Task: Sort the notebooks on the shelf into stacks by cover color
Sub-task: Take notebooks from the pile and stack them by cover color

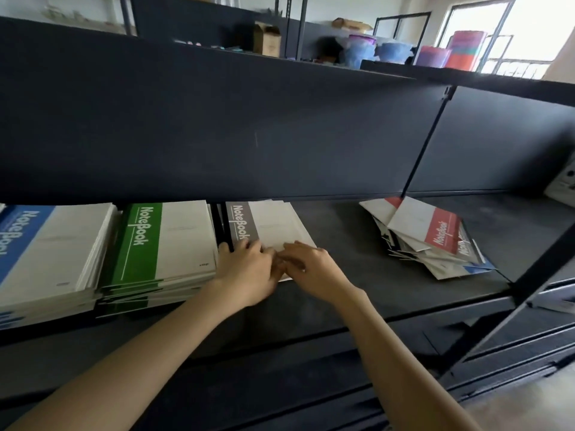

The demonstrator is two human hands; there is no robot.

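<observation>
On the black shelf (351,244) lie a blue-striped notebook stack (49,253) at the left, a green-striped stack (161,244) beside it, and a grey-striped notebook (267,225) in the middle. Both hands are on the near end of the grey notebook. My left hand (249,272) holds its near left edge, fingers curled over it. My right hand (311,269) lies on the near right corner, fingers bent onto the cover. A loose, untidy pile of notebooks (435,241), a red-striped one on top, sits at the right.
The shelf board above (217,126) overhangs low, hiding the far ends of the notebooks. A black upright post (541,269) stands at the right front. Boxes and coloured containers (435,54) fill the top shelf. Bare shelf lies between the grey notebook and the loose pile.
</observation>
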